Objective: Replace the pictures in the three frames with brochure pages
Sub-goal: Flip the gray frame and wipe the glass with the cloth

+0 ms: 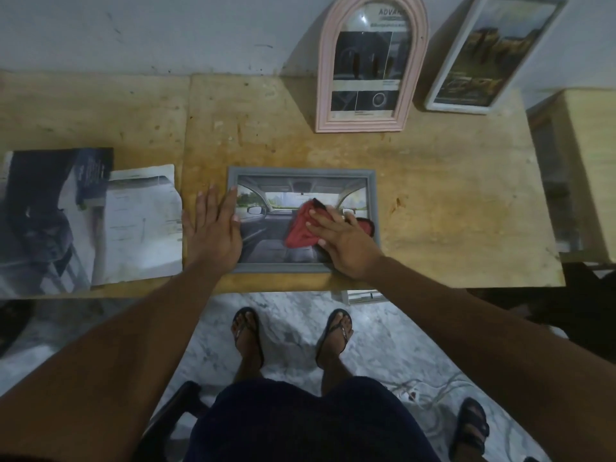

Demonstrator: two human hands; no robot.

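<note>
A grey rectangular frame [301, 172] lies flat near the table's front edge and shows a car-interior page. My left hand [213, 228] rests flat and open on the frame's left side and the table. My right hand [343, 243] presses a red cloth [300, 228] onto the frame's glass at the right. A pink arched frame [325, 78] with a brochure page leans against the wall at the back. To its right leans a white rectangular frame [443, 95] with a dark landscape page. Brochure pages [83, 221] lie spread at the table's left.
The wooden table [450, 211] has bare surface to the right of the grey frame. A second wooden piece [593, 155] stands at the far right. Below are the marble floor, my sandalled feet, a dark chair [173, 415] and a loose sandal [470, 425].
</note>
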